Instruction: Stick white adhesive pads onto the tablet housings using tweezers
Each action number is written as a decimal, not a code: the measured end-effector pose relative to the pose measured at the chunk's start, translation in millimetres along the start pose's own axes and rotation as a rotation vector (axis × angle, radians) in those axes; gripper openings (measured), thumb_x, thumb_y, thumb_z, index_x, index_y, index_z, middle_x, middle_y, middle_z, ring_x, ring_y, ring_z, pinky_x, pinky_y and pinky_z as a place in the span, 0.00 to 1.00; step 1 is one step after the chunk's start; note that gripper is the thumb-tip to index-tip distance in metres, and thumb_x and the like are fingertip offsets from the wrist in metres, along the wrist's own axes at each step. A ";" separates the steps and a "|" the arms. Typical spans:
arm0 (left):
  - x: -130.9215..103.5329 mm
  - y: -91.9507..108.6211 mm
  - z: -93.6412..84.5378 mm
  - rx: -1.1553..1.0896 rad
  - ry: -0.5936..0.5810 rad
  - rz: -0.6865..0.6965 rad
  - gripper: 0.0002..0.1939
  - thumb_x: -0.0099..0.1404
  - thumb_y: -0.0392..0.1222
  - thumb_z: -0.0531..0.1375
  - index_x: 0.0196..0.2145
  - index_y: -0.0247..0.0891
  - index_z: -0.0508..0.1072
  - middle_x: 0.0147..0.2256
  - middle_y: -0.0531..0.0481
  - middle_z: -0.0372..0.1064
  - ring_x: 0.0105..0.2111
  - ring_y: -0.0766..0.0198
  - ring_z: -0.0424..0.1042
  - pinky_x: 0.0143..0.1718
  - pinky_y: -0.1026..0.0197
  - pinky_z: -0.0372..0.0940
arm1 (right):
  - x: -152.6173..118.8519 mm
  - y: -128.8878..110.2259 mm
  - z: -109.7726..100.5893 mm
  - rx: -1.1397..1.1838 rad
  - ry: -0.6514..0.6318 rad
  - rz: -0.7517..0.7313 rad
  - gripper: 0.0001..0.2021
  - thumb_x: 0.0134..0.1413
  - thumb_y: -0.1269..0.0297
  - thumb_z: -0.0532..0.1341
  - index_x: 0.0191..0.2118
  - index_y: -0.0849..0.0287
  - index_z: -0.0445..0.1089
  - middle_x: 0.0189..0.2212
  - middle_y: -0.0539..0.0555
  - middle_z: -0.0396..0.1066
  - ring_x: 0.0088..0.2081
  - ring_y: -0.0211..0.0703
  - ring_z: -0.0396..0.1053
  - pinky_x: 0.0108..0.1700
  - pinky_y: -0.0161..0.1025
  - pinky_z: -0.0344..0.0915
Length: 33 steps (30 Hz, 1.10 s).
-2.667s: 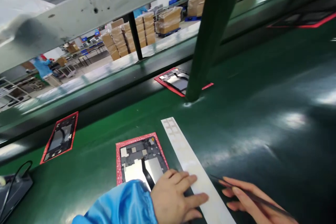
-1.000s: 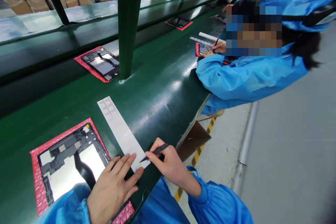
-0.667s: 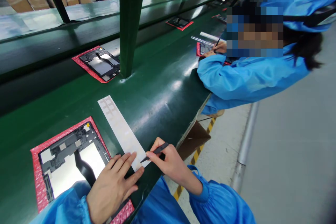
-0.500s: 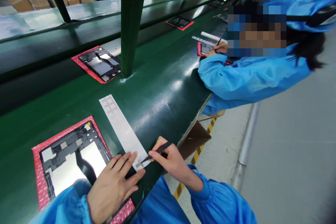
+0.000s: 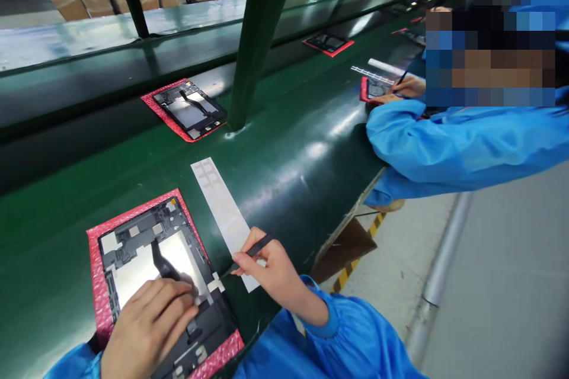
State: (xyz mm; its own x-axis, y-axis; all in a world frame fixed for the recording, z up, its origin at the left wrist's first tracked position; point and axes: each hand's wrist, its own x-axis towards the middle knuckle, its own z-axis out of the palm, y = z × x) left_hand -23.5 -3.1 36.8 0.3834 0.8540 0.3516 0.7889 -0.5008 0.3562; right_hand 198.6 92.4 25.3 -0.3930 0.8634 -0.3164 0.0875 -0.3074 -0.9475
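Note:
My right hand pinches dark tweezers, their tips pointing left over the edge of an opened tablet. A small whitish sticker is at the tips, over the tablet's right edge; I cannot tell whether it touches the tablet. My left hand lies over the tablet's lower part with its fingers stretched out, holding nothing and covering part of a black ribbon cable. Under the tablet is a red bubble-wrap sheet. A white strip of stickers lies to the right, partly behind my right hand.
Another opened tablet on red wrap lies farther up, beside a green post. A third tablet sits beyond. To the right, a co-worker in a blue sleeve works at the same green bench. An open cardboard box stands below its edge.
My right hand has brought the tweezers from the strip leftward to the tablet's edge, with a sticker at the tips. My left hand has moved off the strip onto the tablet. The view has shifted.

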 end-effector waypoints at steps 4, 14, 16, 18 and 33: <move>-14.3 -10.6 11.8 0.089 -0.025 -0.041 0.11 0.70 0.41 0.54 0.45 0.39 0.73 0.41 0.50 0.74 0.40 0.62 0.71 0.43 0.60 0.65 | 2.1 6.0 13.1 -0.120 -0.050 -0.001 0.10 0.53 0.60 0.64 0.28 0.57 0.62 0.20 0.46 0.70 0.26 0.44 0.78 0.25 0.33 0.68; -17.2 -12.4 18.4 0.063 -0.082 -0.050 0.13 0.69 0.39 0.54 0.49 0.38 0.71 0.44 0.48 0.72 0.43 0.60 0.69 0.44 0.57 0.63 | 8.9 20.5 15.2 -0.110 -0.043 0.062 0.13 0.53 0.56 0.64 0.29 0.56 0.61 0.18 0.46 0.70 0.26 0.45 0.78 0.26 0.34 0.71; -17.3 -12.3 18.3 0.059 -0.081 -0.052 0.13 0.69 0.39 0.54 0.49 0.38 0.71 0.44 0.47 0.72 0.43 0.60 0.69 0.44 0.57 0.63 | 8.8 20.7 16.0 -0.121 -0.039 0.065 0.14 0.53 0.55 0.64 0.29 0.56 0.61 0.19 0.46 0.70 0.26 0.45 0.79 0.26 0.34 0.71; -16.6 -12.3 18.4 0.055 -0.073 -0.052 0.13 0.69 0.39 0.55 0.49 0.38 0.71 0.44 0.47 0.72 0.43 0.60 0.69 0.44 0.57 0.63 | 8.0 20.3 16.5 -0.139 -0.031 0.060 0.14 0.53 0.55 0.64 0.29 0.56 0.61 0.19 0.46 0.70 0.26 0.45 0.79 0.26 0.34 0.71; -17.0 -14.1 18.9 0.043 -0.095 -0.058 0.13 0.69 0.40 0.54 0.50 0.38 0.71 0.44 0.47 0.72 0.44 0.60 0.69 0.45 0.57 0.64 | 6.4 15.4 16.6 -0.175 -0.016 0.038 0.12 0.54 0.59 0.63 0.27 0.55 0.61 0.19 0.44 0.67 0.26 0.43 0.78 0.26 0.34 0.72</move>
State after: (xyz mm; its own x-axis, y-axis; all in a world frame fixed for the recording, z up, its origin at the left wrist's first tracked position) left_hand -32.1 -7.9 9.4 0.3790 0.8917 0.2473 0.8301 -0.4457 0.3351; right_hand 182.2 86.5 9.4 -0.4005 0.8457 -0.3526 0.2600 -0.2641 -0.9288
